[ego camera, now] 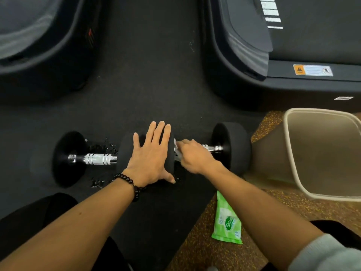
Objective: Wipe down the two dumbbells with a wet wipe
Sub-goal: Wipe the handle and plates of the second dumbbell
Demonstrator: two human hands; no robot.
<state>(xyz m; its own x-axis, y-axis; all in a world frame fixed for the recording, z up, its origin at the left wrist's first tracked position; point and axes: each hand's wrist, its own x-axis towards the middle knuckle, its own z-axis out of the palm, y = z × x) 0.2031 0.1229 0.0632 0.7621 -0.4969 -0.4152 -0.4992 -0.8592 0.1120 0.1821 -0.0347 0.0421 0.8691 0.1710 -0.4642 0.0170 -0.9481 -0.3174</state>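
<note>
On floor mat | left hand (151,156) flat, fingers spread, steadying dumbbell head (125,153) | right hand (192,156) pinches wet wipe (177,151) against right dumbbell's handle (212,148) | advice: wrap wipe fully around grip, rub end to end.

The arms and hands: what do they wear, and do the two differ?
Both forearms are bare. The left hand has a bracelet of dark round beads at the wrist, and no ring shows on its fingers. The right hand wears nothing at the wrist; a light grey sleeve sits pushed up near that elbow. No watch or glove shows.
</note>
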